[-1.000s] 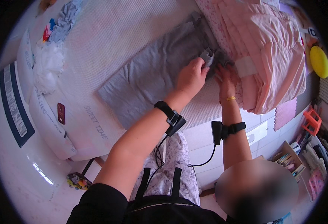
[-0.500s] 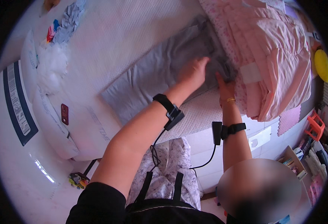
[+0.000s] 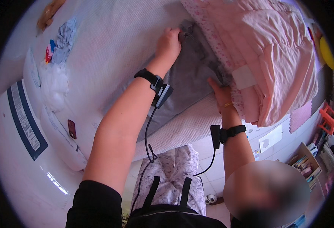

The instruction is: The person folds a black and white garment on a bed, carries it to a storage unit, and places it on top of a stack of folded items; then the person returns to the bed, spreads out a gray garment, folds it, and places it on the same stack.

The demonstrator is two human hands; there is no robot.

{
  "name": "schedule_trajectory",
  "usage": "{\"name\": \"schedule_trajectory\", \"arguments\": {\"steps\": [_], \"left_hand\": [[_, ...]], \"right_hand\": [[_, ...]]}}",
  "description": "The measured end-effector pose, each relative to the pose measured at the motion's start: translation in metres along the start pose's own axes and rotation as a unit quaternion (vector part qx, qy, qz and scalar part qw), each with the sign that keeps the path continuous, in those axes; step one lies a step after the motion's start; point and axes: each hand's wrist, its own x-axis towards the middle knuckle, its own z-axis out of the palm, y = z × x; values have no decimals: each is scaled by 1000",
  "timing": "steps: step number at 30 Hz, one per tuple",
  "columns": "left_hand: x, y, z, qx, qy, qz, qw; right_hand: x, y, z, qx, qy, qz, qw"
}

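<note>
A grey piece of clothing lies spread over the pale textured bed pad, its kind not clear. My left hand is closed on its far edge, where a small fold of cloth rises beside the fingers. At the garment's right end, next to the pink bedding, rests my right hand. Its thumb is stretched out against the grey cloth, which bunches dark there; the other fingers are only partly seen. Both wrists wear black straps with small cabled boxes.
Piled pink bedding fills the right side. Toward the left lie a crumpled blue-grey cloth, white fluffy material and a dark red flat object. An orange stool and a box of books stand at the lower right.
My left hand has moved up and left from the middle of the grey garment to its far edge and grips it there. My right hand stays near the pink bedding.
</note>
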Motion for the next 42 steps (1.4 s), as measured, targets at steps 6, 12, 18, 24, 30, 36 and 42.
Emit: {"name": "schedule_trajectory", "arguments": {"steps": [6, 12, 18, 24, 30, 36, 42], "left_hand": [[22, -6, 15, -3, 16, -10, 1000], [37, -6, 17, -11, -89, -9, 996], [18, -36, -31, -35, -103, 106, 988], [-46, -66, -69, -54, -92, 157, 982], [-130, -115, -117, -44, -84, 159, 983], [-200, -188, -158, -13, -98, 129, 987], [-253, -250, -163, 11, -95, 35, 995]], "right_hand": [[19, 29, 4, 51, -5, 80, 996], [20, 31, 7, 40, 24, 17, 999], [2, -10, 12, 47, -20, 65, 997], [-1, 25, 2, 107, 64, -16, 992], [-83, 23, 22, -80, -17, -65, 994], [-209, 6, 101, -235, -71, -383, 891], [-296, 9, 191, -257, -158, -407, 862]]}}
